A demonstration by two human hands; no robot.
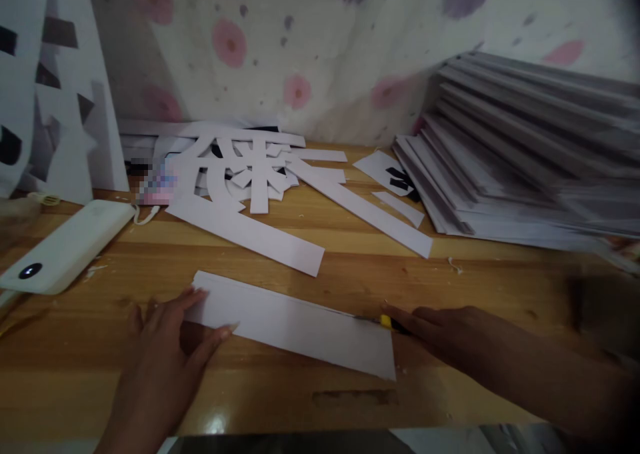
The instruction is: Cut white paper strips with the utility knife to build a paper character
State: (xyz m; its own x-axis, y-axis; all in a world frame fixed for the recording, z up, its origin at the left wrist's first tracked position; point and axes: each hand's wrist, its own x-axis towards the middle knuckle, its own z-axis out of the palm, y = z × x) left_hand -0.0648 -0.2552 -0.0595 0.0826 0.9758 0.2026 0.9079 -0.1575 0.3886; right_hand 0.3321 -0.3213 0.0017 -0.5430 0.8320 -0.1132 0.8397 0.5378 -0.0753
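Observation:
A long white board strip (295, 321) lies slanted on the wooden table. My left hand (173, 347) rests at its left end, thumb and fingers spread apart, the fingertips touching the board. At the strip's right end, my right hand (430, 327) is closed around a cutter (386, 321) with a yellow part and a dark handle. The thin blade points left and lies along the strip's upper edge, where a narrow line runs parallel to that edge.
White cut-out pieces (259, 174) are heaped at the back centre, beside a phone (159, 182). A white power bank (70, 247) lies at the left. White boards (525, 154) are stacked at the back right. Tall cut-out sheets (65, 127) stand at the far left.

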